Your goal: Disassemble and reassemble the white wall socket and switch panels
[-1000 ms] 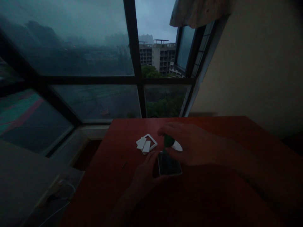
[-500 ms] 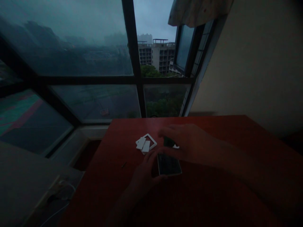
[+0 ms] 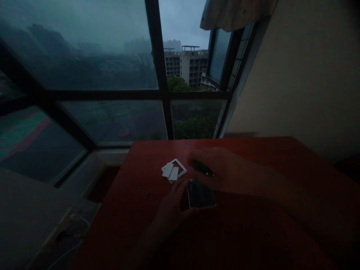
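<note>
The scene is very dim. My left hand (image 3: 171, 208) grips the left edge of a small dark rectangular device (image 3: 200, 195) lying on the red table (image 3: 253, 232). My right hand (image 3: 222, 168) hovers just beyond the device, its fingers curled round a small dark green object (image 3: 201, 167) that touches the device's far end. A little to the left lie several white plastic pieces (image 3: 173, 170), one of them a square frame.
A tiny dark item, perhaps a screw (image 3: 147, 195), lies on the table left of my left hand. Beyond the table are a large window (image 3: 112, 75) and a beige wall (image 3: 303, 75). A white cable (image 3: 67, 240) lies on a grey surface at lower left.
My right hand has closed lower over the green object, and its white tip, visible a second ago, is now hidden. My left hand stays on the device.
</note>
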`<action>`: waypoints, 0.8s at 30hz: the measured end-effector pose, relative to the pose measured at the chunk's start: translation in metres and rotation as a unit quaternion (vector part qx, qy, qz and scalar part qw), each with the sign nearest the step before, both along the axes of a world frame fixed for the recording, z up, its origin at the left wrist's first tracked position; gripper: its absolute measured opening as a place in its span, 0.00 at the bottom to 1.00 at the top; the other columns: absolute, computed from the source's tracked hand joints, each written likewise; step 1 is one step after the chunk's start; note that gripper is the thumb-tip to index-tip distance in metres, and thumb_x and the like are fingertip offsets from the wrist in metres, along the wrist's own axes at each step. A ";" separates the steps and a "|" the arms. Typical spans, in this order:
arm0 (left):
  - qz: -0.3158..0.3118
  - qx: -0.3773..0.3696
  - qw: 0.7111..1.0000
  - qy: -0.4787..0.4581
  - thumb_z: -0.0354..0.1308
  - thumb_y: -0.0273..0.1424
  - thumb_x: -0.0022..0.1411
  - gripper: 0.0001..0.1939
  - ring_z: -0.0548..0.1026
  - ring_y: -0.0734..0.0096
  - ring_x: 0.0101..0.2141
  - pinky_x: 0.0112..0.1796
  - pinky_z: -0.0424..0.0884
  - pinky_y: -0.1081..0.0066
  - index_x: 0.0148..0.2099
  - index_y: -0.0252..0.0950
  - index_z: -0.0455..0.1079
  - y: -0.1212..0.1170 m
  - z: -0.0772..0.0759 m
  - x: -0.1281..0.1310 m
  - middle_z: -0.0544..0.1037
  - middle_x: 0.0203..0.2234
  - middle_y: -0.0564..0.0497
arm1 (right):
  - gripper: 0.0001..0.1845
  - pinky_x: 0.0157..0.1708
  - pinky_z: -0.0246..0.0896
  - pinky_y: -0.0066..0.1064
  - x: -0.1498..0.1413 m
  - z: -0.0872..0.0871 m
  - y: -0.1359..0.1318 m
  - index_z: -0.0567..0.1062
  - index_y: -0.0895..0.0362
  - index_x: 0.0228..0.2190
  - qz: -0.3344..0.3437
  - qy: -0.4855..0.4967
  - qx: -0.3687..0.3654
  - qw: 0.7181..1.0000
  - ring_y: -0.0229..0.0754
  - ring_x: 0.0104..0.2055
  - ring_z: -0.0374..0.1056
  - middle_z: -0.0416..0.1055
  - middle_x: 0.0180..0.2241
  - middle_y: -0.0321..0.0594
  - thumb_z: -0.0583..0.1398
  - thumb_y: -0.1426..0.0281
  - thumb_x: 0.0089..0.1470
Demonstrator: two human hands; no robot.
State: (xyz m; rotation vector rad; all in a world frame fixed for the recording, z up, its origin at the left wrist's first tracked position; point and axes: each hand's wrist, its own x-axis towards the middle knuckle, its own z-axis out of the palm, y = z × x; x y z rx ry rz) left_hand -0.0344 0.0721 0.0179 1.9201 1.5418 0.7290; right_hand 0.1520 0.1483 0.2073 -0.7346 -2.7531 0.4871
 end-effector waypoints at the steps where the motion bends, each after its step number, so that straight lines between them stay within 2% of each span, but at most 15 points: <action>1: -0.001 0.001 1.000 -0.002 0.67 0.33 0.51 0.42 0.61 0.51 0.60 0.56 0.62 0.54 0.64 0.46 0.51 0.000 0.000 0.000 0.56 0.63 0.44 | 0.11 0.36 0.58 0.31 0.001 0.001 -0.001 0.69 0.56 0.41 0.009 0.006 -0.004 1.000 0.41 0.40 0.68 0.72 0.41 0.41 0.57 0.74 0.54; 4: 0.006 0.007 1.000 -0.012 0.67 0.33 0.52 0.41 0.63 0.52 0.58 0.55 0.64 0.55 0.64 0.45 0.52 0.001 0.001 0.001 0.54 0.63 0.44 | 0.18 0.39 0.58 0.32 0.004 0.003 -0.003 0.68 0.55 0.45 0.022 0.004 -0.007 1.000 0.44 0.44 0.67 0.71 0.46 0.42 0.59 0.75 0.50; 8: 0.040 0.029 0.999 -0.012 0.62 0.31 0.57 0.32 0.66 0.56 0.55 0.52 0.67 0.59 0.62 0.44 0.55 0.001 0.009 0.002 0.59 0.59 0.45 | 0.11 0.33 0.57 0.31 0.003 0.000 -0.001 0.70 0.56 0.41 -0.009 0.000 0.009 1.000 0.41 0.37 0.67 0.72 0.40 0.41 0.59 0.66 0.55; 10: 0.040 0.041 0.998 0.013 0.60 0.30 0.59 0.27 0.69 0.59 0.51 0.49 0.68 0.61 0.59 0.44 0.58 0.001 0.016 0.003 0.63 0.55 0.46 | 0.06 0.32 0.55 0.30 0.001 -0.004 0.002 0.69 0.56 0.38 -0.007 0.013 0.003 1.000 0.39 0.35 0.66 0.72 0.37 0.39 0.57 0.69 0.57; 14: -0.001 0.027 0.997 0.076 0.57 0.28 0.60 0.18 0.73 0.63 0.43 0.42 0.70 0.67 0.53 0.43 0.64 0.006 0.030 0.003 0.69 0.49 0.49 | 0.07 0.33 0.55 0.28 -0.001 -0.009 0.004 0.69 0.57 0.36 0.017 0.051 -0.017 0.998 0.37 0.36 0.65 0.71 0.36 0.37 0.57 0.76 0.53; 19: -0.039 -0.001 0.986 0.161 0.55 0.26 0.61 0.06 0.74 0.67 0.38 0.36 0.69 0.72 0.42 0.40 0.69 0.015 0.044 0.008 0.73 0.40 0.51 | 0.10 0.37 0.57 0.29 0.006 -0.010 0.003 0.70 0.57 0.37 0.004 0.081 -0.018 0.997 0.38 0.38 0.66 0.71 0.37 0.38 0.58 0.77 0.51; 24: -0.077 -0.011 0.962 0.261 0.51 0.28 0.64 0.05 0.76 0.64 0.38 0.37 0.71 0.69 0.40 0.38 0.68 0.022 0.058 0.016 0.75 0.39 0.48 | 0.09 0.35 0.58 0.28 0.017 -0.009 0.002 0.70 0.56 0.36 -0.027 0.082 -0.033 0.996 0.37 0.36 0.67 0.72 0.36 0.36 0.57 0.77 0.52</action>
